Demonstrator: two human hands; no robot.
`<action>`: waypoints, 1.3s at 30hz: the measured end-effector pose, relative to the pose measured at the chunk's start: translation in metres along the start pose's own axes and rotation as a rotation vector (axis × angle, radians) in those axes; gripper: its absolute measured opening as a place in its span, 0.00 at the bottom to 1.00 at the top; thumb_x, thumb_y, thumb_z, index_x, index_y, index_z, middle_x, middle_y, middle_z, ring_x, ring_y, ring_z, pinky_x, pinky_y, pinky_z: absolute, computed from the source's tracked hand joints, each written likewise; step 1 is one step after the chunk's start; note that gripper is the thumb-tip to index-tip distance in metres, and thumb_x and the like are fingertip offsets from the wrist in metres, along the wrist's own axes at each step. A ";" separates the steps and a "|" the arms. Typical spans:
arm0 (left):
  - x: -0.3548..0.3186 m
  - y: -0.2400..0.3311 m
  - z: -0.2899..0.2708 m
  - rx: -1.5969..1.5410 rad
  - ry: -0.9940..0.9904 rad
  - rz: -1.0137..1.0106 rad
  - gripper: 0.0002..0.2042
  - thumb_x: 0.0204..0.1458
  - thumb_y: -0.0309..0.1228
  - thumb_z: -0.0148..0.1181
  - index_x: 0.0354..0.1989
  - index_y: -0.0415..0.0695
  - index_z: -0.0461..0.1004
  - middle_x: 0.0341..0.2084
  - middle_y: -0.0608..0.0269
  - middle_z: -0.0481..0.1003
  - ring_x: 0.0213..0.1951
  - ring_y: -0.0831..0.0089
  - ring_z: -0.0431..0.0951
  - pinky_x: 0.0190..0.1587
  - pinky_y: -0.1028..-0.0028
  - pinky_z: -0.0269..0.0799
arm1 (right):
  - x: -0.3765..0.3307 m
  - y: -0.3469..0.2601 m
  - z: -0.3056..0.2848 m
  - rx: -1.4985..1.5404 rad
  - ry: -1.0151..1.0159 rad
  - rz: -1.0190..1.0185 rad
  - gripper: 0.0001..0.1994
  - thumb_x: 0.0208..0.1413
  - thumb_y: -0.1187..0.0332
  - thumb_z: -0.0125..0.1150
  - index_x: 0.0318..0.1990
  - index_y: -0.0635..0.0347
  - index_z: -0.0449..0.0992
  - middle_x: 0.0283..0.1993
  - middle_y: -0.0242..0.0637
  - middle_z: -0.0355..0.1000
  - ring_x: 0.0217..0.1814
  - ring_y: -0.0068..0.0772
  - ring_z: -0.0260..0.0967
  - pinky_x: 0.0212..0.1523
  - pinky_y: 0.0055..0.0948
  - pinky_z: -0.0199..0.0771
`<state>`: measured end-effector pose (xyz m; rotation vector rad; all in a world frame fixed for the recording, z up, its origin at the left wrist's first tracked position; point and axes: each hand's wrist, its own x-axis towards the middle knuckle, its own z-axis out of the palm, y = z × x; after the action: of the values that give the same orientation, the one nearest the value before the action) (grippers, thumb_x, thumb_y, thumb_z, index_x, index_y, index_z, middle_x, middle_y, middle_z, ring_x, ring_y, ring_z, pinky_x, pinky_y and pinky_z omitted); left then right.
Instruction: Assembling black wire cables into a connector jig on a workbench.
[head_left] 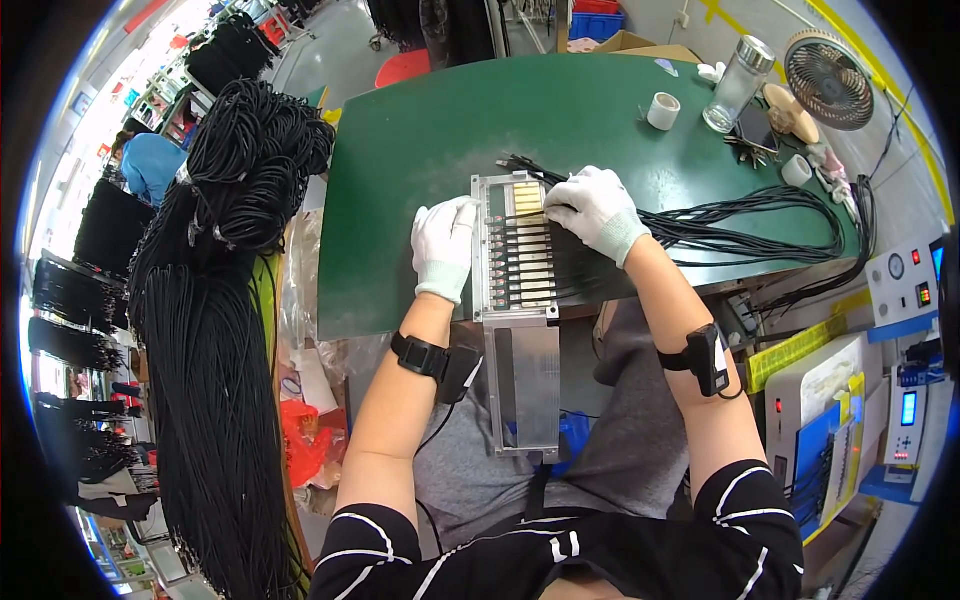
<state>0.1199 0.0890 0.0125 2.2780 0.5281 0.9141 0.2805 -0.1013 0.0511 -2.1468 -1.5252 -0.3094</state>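
A metal fixture (480,270) with a row of slots lies across the front edge of the green table (400,130). Several black cable ends (525,267) sit side by side in its lower slots; the upper ones show bare yellowish blocks (525,197). White-gloved, my left hand (443,238) rests along the fixture's left edge with its fingers stretched out. My right hand (597,212), also gloved, pinches a black cable at the upper right of the slots; the fingers partly hide it. Loose black cables (750,213) run off to the right.
A large black cable bundle (215,370) hangs at the left. A tape roll (662,111), a glass jar (738,85) and a fan (828,80) stand at the far right. Boxed devices (905,280) with displays are at the right. Below the fixture hangs a clear chute (522,385).
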 end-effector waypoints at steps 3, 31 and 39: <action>-0.001 0.000 -0.002 0.034 -0.031 -0.027 0.13 0.62 0.38 0.54 0.41 0.45 0.82 0.38 0.59 0.82 0.42 0.60 0.77 0.55 0.63 0.67 | 0.001 0.000 0.000 -0.018 -0.028 0.013 0.04 0.50 0.63 0.67 0.30 0.49 0.82 0.28 0.33 0.77 0.39 0.42 0.72 0.45 0.39 0.71; 0.009 -0.003 0.015 -0.178 0.050 -0.055 0.15 0.55 0.44 0.63 0.37 0.43 0.82 0.52 0.51 0.77 0.56 0.52 0.73 0.62 0.57 0.64 | 0.006 0.031 0.002 0.160 0.166 0.031 0.07 0.46 0.64 0.70 0.33 0.52 0.82 0.33 0.35 0.78 0.41 0.43 0.72 0.46 0.38 0.72; 0.003 0.019 0.006 -0.181 -0.060 0.155 0.08 0.57 0.32 0.62 0.36 0.39 0.80 0.54 0.51 0.76 0.56 0.58 0.74 0.61 0.65 0.66 | 0.017 -0.024 0.010 0.210 0.194 -0.172 0.09 0.44 0.66 0.71 0.35 0.55 0.81 0.33 0.37 0.77 0.39 0.45 0.73 0.43 0.40 0.72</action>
<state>0.1290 0.0746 0.0235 2.1958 0.2342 0.9249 0.2629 -0.0756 0.0560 -1.7751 -1.5582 -0.3861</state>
